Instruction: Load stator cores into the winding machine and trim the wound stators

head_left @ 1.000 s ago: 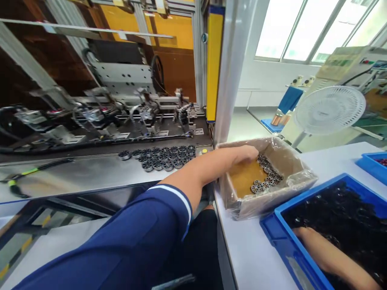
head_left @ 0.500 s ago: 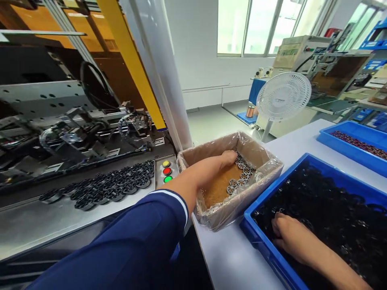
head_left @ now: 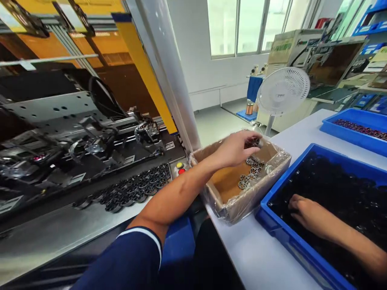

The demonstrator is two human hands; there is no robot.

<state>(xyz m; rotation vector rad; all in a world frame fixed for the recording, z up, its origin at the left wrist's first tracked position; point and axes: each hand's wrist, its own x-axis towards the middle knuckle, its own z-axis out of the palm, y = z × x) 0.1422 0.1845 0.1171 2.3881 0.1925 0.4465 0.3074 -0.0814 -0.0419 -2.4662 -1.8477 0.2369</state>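
My left hand (head_left: 236, 148) is raised over a plastic-lined cardboard box (head_left: 242, 201), its fingers closed on a few round metal cores (head_left: 253, 142). More metal cores (head_left: 250, 171) lie in rows on the box floor. My right hand (head_left: 305, 211) rests inside a big blue bin (head_left: 284, 237) full of black ring parts (head_left: 341, 189); its fingers are curled among the parts and what they hold is hidden.
Several black-wound cores (head_left: 133, 187) lie in rows on the machine's steel shelf (head_left: 60, 233), beside coloured push buttons (head_left: 180, 168). A white post (head_left: 169, 72) rises behind the box. A white fan (head_left: 282, 92) and a second blue tray (head_left: 356, 131) stand farther right.
My left hand has lifted out of the box floor with metal cores in its fingers. My right hand has shifted a little within the blue bin. The view has turned slightly.
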